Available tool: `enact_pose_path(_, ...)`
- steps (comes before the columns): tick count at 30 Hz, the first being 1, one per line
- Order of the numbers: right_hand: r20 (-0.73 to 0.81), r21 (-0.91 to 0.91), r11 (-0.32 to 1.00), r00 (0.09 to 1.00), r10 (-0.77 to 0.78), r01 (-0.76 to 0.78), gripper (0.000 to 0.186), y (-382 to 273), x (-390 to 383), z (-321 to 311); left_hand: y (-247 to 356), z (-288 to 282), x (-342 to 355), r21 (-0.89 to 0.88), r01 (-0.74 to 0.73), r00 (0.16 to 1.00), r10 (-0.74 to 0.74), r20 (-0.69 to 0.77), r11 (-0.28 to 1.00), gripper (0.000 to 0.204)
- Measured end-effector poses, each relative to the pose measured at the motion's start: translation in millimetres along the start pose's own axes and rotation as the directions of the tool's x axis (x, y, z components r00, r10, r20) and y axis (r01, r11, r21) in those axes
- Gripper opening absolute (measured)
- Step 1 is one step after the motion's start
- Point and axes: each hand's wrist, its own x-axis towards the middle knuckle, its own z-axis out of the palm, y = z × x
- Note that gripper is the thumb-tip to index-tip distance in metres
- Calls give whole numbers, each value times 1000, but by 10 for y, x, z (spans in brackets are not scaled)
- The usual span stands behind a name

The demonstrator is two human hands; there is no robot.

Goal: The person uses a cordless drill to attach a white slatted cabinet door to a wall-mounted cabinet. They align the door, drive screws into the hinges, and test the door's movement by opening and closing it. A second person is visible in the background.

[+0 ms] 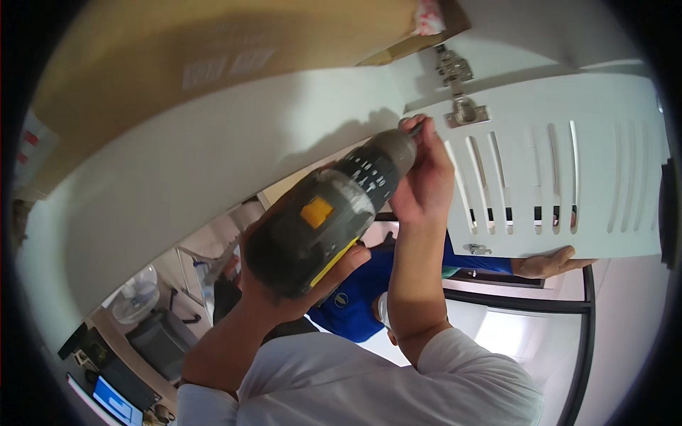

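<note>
A grey and black cordless drill (312, 220) with a yellow patch slants up to the right across the middle. My left hand (298, 291) is wrapped round its handle, near the body's lower end. My right hand (430, 167) is closed at the chuck end, its fingertips pinching about the dark drill bit (418, 129); whether a screw is there too is hidden. The bit's tip is by a white panel (234, 135). Just right of my fingers, a metal hinge (465, 112) joins a white slotted door (526, 170) to the cabinet.
A person in blue (359, 284) stands beyond my arms; that person's hand (550, 264) touches the door's lower edge. A small metal latch (477, 249) is on the door. A cardboard box (234, 42) lies above. A fan (135, 295), chair (160, 348) and lit screen (117, 401) are lower left.
</note>
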Motion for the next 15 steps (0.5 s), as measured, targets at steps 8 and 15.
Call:
enact_pose_path(8, -70, 7, 994, 992, -106, 107, 22, -304, -228, 252, 460, 79, -54, -13, 14, 1000, -14, 9, 1000, 49)
enact_pose_path(15, 14, 103, 991, 996, -84, 82, 16, -635, -353, 369, 733, 286, -39, -79, 24, 997, -30, -74, 997, 42)
